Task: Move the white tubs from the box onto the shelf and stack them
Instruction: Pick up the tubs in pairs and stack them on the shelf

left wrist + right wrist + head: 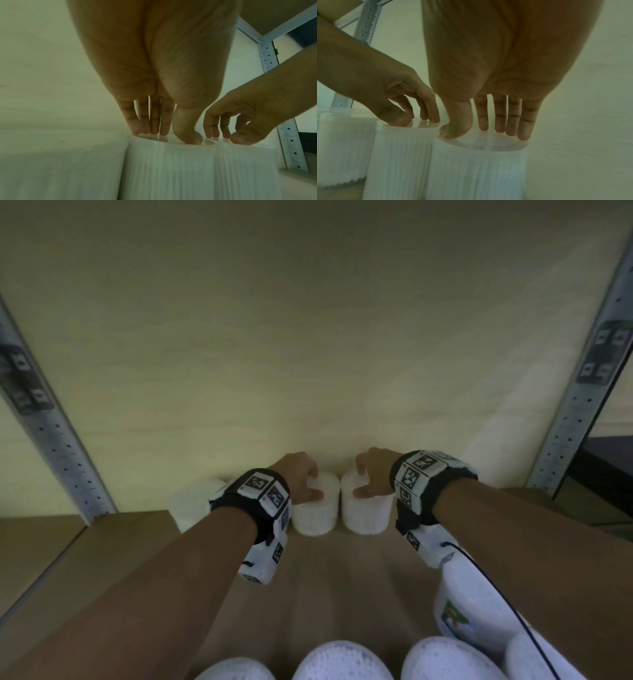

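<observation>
Two white ribbed tubs stand side by side on the wooden shelf (102, 559), close to the back wall. My left hand (313, 484) is on top of the left tub (315, 515), with straight fingertips and thumb touching its lid. My right hand (359, 482) rests the same way on the right tub (366, 515). The left wrist view shows my left hand (171, 135) with fingertips on the tub (171, 169). The right wrist view shows my right hand (479, 132) on its tub (476, 169). A third tub (191, 505) stands further left, partly hidden by my left wrist.
Grey perforated uprights (58, 446) (575, 405) frame the shelf bay on both sides. Several more white tubs (342, 659) sit at the bottom of the head view, one with a coloured label (472, 604). A black cable runs from my right wrist.
</observation>
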